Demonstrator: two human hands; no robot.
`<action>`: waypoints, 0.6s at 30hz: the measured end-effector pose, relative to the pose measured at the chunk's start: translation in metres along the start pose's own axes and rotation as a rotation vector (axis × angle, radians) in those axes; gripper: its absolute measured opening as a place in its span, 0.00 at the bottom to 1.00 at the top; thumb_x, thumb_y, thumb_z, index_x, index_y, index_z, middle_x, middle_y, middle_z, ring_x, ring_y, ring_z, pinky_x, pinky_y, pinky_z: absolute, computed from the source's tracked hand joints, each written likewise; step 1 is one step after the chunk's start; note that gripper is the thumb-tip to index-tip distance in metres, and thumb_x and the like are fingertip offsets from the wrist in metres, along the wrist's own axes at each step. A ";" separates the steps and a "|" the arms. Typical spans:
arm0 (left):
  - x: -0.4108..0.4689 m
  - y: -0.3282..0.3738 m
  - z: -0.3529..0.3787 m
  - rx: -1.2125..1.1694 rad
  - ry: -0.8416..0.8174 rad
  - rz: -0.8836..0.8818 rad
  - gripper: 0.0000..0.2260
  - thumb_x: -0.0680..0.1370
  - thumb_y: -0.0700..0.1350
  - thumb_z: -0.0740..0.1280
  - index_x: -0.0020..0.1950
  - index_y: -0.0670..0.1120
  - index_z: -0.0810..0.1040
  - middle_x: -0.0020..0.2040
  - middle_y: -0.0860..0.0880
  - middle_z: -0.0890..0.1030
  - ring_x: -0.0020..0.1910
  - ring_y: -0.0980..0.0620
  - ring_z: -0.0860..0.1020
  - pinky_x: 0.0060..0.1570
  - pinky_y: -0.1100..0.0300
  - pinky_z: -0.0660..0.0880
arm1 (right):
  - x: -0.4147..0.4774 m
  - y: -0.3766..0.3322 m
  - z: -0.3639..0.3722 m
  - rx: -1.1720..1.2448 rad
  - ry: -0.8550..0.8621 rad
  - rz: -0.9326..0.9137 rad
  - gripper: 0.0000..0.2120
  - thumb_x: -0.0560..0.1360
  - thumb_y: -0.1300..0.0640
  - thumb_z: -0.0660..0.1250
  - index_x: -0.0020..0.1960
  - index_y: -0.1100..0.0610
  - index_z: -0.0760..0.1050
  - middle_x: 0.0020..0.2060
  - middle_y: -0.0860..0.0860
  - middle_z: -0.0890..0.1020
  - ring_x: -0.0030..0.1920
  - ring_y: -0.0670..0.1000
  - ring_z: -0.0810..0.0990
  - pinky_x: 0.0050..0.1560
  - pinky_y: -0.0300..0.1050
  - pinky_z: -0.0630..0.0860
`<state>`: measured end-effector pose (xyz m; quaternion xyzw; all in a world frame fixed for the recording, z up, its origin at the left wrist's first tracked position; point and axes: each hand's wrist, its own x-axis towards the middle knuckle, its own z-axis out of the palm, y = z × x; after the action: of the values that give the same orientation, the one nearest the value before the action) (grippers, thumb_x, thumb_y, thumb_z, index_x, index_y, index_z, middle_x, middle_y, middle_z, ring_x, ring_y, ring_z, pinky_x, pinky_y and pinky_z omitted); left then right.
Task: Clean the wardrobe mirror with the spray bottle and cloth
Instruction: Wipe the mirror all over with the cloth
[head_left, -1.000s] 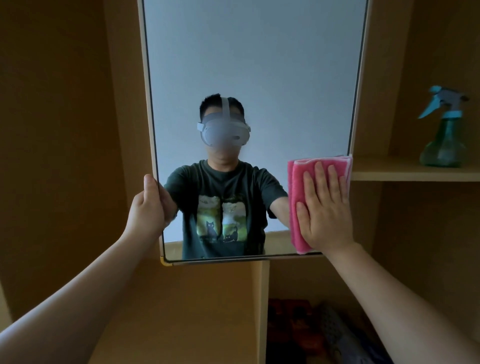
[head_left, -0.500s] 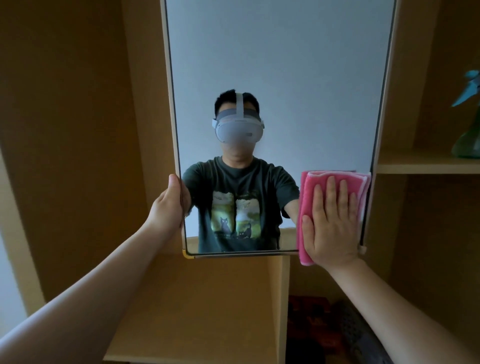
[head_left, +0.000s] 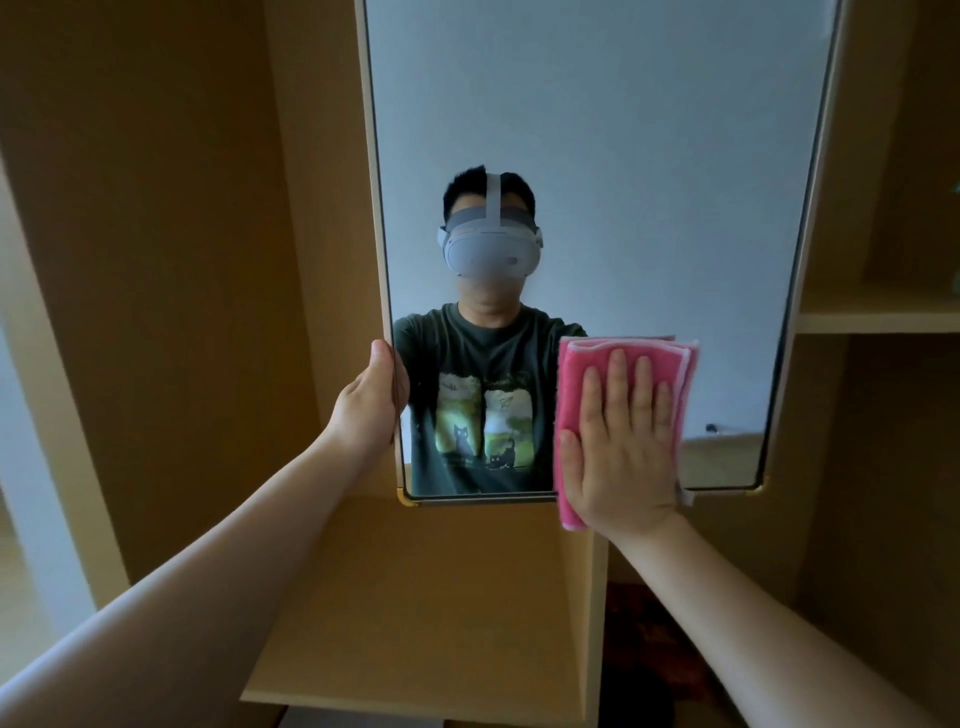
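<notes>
Head view: the left hand (head_left: 371, 402) grips the left edge of the wardrobe mirror (head_left: 597, 130), with its thumb lying along the frame. Well apart to its right, the right hand (head_left: 626, 457) lies flat, fingers straight, pressing a folded pink cloth (head_left: 574, 374) against the glass at the mirror's bottom edge. The cloth's lower end hangs past that edge. Above and right of this hand is a wooden shelf (head_left: 878, 316).

the left hand (head_left: 370, 402) grips the mirror's (head_left: 597, 156) left edge; the cloth (head_left: 571, 384) lies under the right hand (head_left: 626, 447) on the mirror's lower right.
</notes>
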<state>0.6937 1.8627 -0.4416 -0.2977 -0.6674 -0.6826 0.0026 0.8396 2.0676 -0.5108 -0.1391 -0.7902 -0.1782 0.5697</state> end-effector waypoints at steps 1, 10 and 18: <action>-0.001 0.001 0.000 -0.008 -0.008 0.004 0.24 0.64 0.73 0.54 0.32 0.53 0.69 0.32 0.52 0.69 0.31 0.54 0.66 0.36 0.55 0.65 | 0.001 -0.012 0.002 0.014 0.001 -0.029 0.30 0.82 0.46 0.44 0.79 0.62 0.47 0.77 0.62 0.50 0.78 0.63 0.46 0.77 0.60 0.44; -0.004 0.010 0.000 -0.173 -0.008 -0.075 0.20 0.66 0.68 0.59 0.25 0.53 0.70 0.29 0.51 0.68 0.31 0.52 0.64 0.43 0.53 0.63 | 0.003 -0.063 0.014 0.043 0.004 -0.081 0.31 0.83 0.45 0.45 0.79 0.61 0.46 0.78 0.60 0.46 0.78 0.63 0.47 0.77 0.59 0.43; -0.003 0.009 0.000 -0.079 -0.027 -0.068 0.20 0.71 0.68 0.55 0.32 0.54 0.71 0.34 0.52 0.70 0.37 0.51 0.69 0.47 0.50 0.67 | 0.000 -0.080 0.017 0.060 0.000 -0.194 0.31 0.82 0.45 0.51 0.79 0.60 0.48 0.78 0.60 0.48 0.77 0.64 0.48 0.76 0.61 0.44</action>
<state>0.7000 1.8599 -0.4346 -0.2839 -0.6497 -0.7040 -0.0412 0.7913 2.0033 -0.5251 -0.0449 -0.8049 -0.2090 0.5535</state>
